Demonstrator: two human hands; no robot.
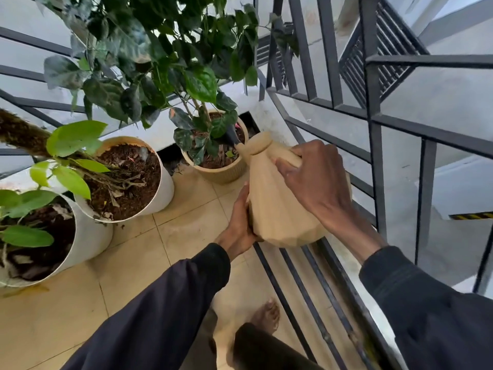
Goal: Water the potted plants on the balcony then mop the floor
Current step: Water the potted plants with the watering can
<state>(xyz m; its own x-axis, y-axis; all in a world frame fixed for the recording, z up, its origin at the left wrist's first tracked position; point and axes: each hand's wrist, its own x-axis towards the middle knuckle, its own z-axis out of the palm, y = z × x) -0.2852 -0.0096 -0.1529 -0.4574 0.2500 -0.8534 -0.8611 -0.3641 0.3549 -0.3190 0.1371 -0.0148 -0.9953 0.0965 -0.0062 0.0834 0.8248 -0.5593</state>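
Watering can, beige and faceted, hangs tilted forward above the balcony floor. Its dark spout reaches over the rim of the beige ribbed pot, in among the lowest leaves of the dark-leaved plant. The right hand curls over the handle at the top. The left hand lies with fairly straight fingers along the can's lower side, taking part of its weight. Whether water is running cannot be told; the spout's mouth is hidden by leaves.

The step in hand looks like watering this far pot, 1 of 3 in the row. To do it well, the left hand should raise the base slowly so the flow stays thin. The spout should stay low, aimed at soil and not foliage. Pouring should stop before water pools to the rim and spills.

Beside it stand 2 white pots, the middle one and the nearest one, both with pale green leaves over dark soil strewn with dry litter. I cannot tell whether they have had water.

All 3 pots stand on cream floor tiles with thin dark joints. A bare foot is planted near the dark metal railing, which bounds the corner on 2 sides. Beyond it lie pale concrete walls. No mop shows.
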